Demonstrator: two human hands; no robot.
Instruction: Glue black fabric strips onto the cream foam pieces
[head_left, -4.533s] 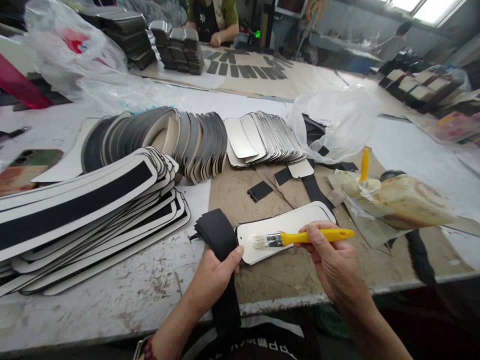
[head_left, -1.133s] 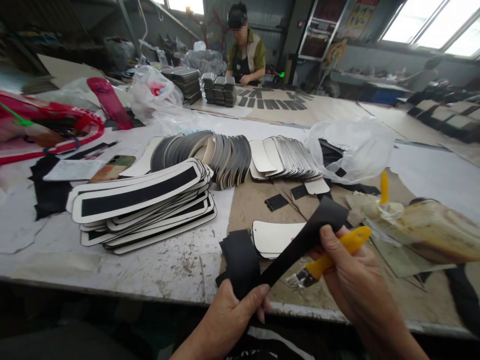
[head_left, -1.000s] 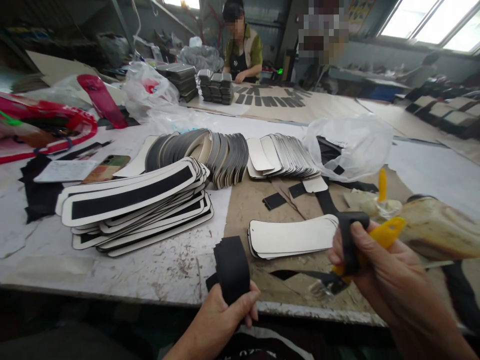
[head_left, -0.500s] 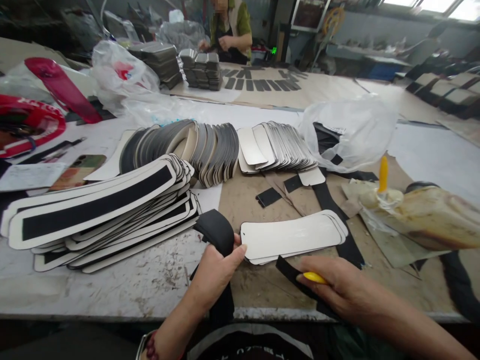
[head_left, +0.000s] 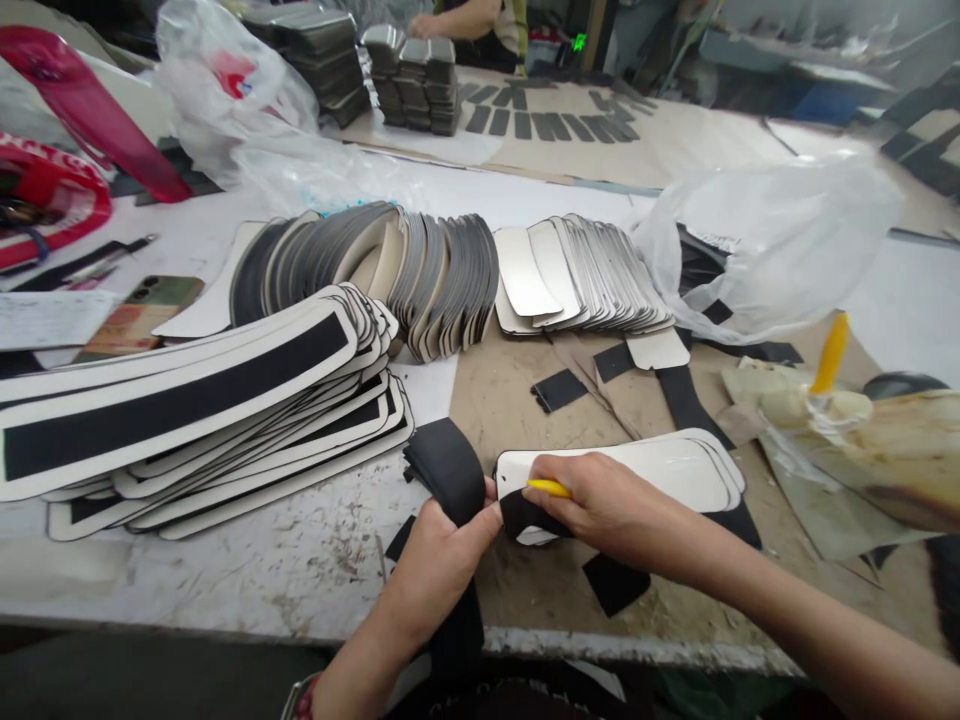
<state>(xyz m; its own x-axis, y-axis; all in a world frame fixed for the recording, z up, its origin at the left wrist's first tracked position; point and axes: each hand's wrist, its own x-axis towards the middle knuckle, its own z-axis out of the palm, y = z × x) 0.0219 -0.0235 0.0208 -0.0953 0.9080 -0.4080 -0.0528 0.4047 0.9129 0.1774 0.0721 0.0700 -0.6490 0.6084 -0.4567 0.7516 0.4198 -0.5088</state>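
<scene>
My left hand [head_left: 439, 560] is closed round a bundle of black strips [head_left: 454, 468] that bends over its fingers. Its thumb tip lies at the left end of a short stack of white curved panels [head_left: 675, 462]. Over the front of that stack, my right hand [head_left: 607, 505] is closed on a slim yellow tool [head_left: 550, 488], of which only one end shows. A single black strip [head_left: 517, 515] runs from under the right fingers across the left end of the top panel. Whether those fingers pinch the strip or press it down is partly hidden.
At left lies a pile of white panels with black strips on them [head_left: 187, 390]. Behind stand rows of curved grey pieces [head_left: 442, 285] and white pieces [head_left: 600, 275]. A yellow-handled brush or stick [head_left: 831, 352] rises from a stained container at right. Another person's arm [head_left: 469, 18] shows beyond.
My right hand has moved left and up onto the white panels, bringing the black strip over their left end. A black piece now shows on the brown board. The view has tilted down.
</scene>
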